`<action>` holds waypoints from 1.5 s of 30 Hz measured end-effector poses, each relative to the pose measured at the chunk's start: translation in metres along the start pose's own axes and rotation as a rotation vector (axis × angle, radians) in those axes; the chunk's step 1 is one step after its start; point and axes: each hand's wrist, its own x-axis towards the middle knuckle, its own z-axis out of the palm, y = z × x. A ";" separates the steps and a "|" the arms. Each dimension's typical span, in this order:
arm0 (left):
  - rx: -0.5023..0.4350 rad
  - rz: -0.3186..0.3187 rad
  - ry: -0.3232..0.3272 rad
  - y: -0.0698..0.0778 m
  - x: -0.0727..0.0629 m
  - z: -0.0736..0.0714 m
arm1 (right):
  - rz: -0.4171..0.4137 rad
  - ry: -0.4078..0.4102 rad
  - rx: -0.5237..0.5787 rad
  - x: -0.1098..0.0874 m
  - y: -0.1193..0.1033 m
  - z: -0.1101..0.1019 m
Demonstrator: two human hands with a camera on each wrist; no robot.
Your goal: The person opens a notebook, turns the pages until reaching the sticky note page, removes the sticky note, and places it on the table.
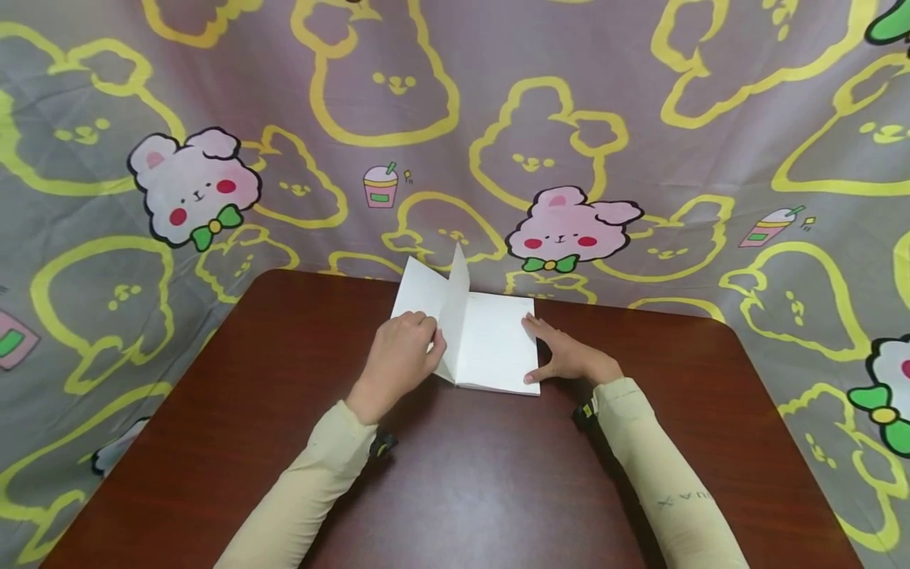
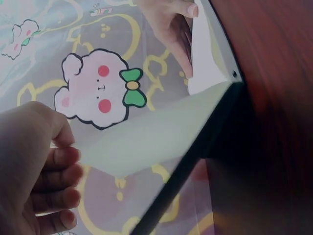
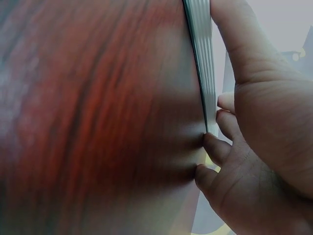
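An open notebook (image 1: 498, 340) with blank white pages lies on the table near its far edge. One page (image 1: 457, 292) stands up from the spine, while the left side (image 1: 419, 291) of the notebook tilts up behind my left hand. That left hand (image 1: 401, 356) has curled fingers and pinches a page (image 2: 142, 139) by its edge in the left wrist view. At the notebook's right edge, my right hand (image 1: 569, 353) spreads thumb and fingers apart, tips on the page. In the right wrist view its fingertips (image 3: 215, 147) rest along the stacked page edges (image 3: 201, 54).
The dark red-brown wooden table (image 1: 455, 474) extends around the notebook. Behind and beside it hangs a curtain (image 1: 441, 174) printed with yellow outlines and rabbit faces. Each wrist wears a small black device (image 1: 586, 413) under a pale sleeve.
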 end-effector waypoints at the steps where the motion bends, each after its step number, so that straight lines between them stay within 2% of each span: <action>1: -0.005 -0.007 -0.004 -0.002 -0.002 0.000 | -0.002 0.000 -0.005 0.000 0.001 0.000; 11: -0.047 -0.103 -0.073 -0.020 -0.016 -0.003 | -0.002 0.006 -0.005 0.001 0.004 0.001; 20: -0.068 -0.138 -0.106 -0.036 -0.032 -0.001 | -0.001 -0.001 -0.010 0.000 0.002 0.002; 23: -0.075 -0.155 -0.139 -0.040 -0.036 0.000 | 0.010 0.001 -0.008 -0.001 0.000 0.000; 30: -0.085 -0.265 -0.307 -0.048 -0.045 0.005 | 0.010 -0.020 -0.038 0.003 0.000 -0.001; 35: -0.092 -0.354 -0.354 -0.048 -0.045 0.009 | 0.001 -0.014 -0.014 0.003 -0.002 -0.003; 41: -0.117 -0.456 -0.446 -0.047 -0.046 0.015 | -0.002 -0.026 -0.025 0.003 0.000 -0.001; 45: -0.115 -0.502 -0.464 -0.046 -0.048 0.019 | -0.001 -0.029 -0.024 0.003 0.001 0.000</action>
